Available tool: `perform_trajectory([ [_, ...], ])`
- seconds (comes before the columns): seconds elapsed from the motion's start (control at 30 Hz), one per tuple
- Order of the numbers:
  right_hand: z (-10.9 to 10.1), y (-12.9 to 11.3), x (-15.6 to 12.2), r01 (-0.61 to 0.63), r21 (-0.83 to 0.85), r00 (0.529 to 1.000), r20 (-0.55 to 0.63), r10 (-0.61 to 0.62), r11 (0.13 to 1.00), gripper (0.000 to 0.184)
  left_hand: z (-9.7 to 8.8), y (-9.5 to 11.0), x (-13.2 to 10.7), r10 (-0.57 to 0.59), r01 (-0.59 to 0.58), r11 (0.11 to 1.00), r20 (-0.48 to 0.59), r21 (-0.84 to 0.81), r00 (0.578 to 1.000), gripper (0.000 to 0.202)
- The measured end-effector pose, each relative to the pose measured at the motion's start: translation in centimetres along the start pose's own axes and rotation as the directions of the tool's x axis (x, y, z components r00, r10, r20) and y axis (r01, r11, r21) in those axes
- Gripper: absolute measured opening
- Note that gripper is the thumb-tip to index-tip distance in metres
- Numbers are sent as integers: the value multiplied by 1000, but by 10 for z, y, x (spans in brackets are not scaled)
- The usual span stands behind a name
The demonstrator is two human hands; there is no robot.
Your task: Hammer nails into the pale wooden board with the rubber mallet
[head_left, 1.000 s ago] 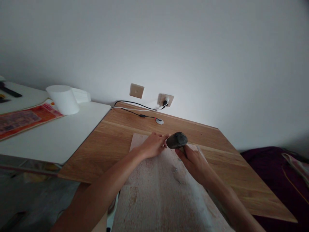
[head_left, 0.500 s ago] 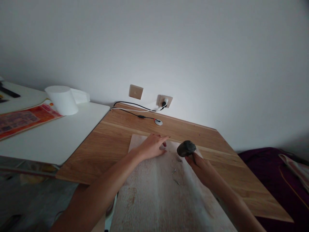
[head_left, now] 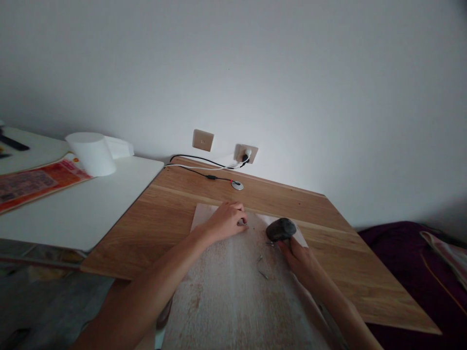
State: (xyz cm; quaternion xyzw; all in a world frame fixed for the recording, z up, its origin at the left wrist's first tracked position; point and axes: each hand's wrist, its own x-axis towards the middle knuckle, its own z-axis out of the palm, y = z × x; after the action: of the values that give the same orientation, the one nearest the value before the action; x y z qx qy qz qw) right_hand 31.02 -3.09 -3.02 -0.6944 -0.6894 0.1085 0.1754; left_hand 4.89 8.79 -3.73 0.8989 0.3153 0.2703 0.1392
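Note:
A pale, worn board [head_left: 237,287] lies lengthwise on a wooden table [head_left: 175,214]. My left hand [head_left: 225,221] rests near the board's far end, its fingers curled and pinched on something small that I cannot make out. My right hand [head_left: 302,257] grips the handle of a dark-headed hammer [head_left: 280,229], whose head sits low over the board's far right corner. Two or three small nails [head_left: 261,258] lie loose on the board between my hands.
A white table [head_left: 83,204] adjoins on the left with a white cylinder [head_left: 92,153] and a red printed sheet [head_left: 32,180]. Black and white cables [head_left: 204,167] run from a wall socket [head_left: 245,153] across the wooden table's far edge. Dark purple fabric [head_left: 412,262] lies to the right.
The hammer head moved away from my left hand, right and down toward the board's corner. My left hand's fingers went from stretched to curled in a pinch.

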Motion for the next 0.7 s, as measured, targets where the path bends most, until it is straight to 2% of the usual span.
perform_trajectory([
  [0.2, 0, -2, -1, 20, 9, 999, -26, -20, 1000, 34, 0, 1, 1, -32, 32, 999, 9, -11, 999, 13],
  [0.43, -1, 0, -3, 7, 14, 1000, -3, -7, 1000, 39, 4, 2, 1, -69, 70, 997, 12, -29, 998, 9],
  [0.7, 0, -1, -2, 5, -4, 1000, -1, -5, 1000, 38, 3, 3, 1, -70, 70, 997, 11, -26, 997, 8],
])
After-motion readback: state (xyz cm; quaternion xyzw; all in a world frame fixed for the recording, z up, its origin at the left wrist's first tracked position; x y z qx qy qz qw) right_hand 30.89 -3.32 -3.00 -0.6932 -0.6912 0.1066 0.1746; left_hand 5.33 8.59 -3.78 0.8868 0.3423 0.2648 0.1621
